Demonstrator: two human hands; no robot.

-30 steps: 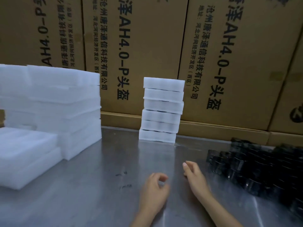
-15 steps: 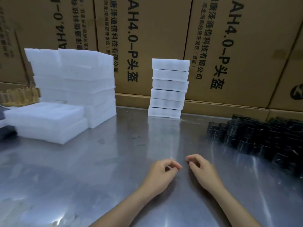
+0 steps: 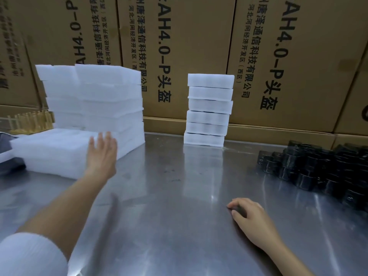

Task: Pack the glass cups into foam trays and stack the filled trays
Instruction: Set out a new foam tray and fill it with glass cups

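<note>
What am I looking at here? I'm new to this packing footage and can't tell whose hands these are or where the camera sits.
There is no machine: a person works with bare hands, and the one camera sits on their head, looking forward and down. The left hand reaches with straight fingers to the low foam trays; no grip is visible yet. The right hand rests loosely curled on the metal table, holding nothing. A narrow stack of trays stands at the back, a taller foam pile at left, dark cups at right, and cardboard boxes behind.
</note>
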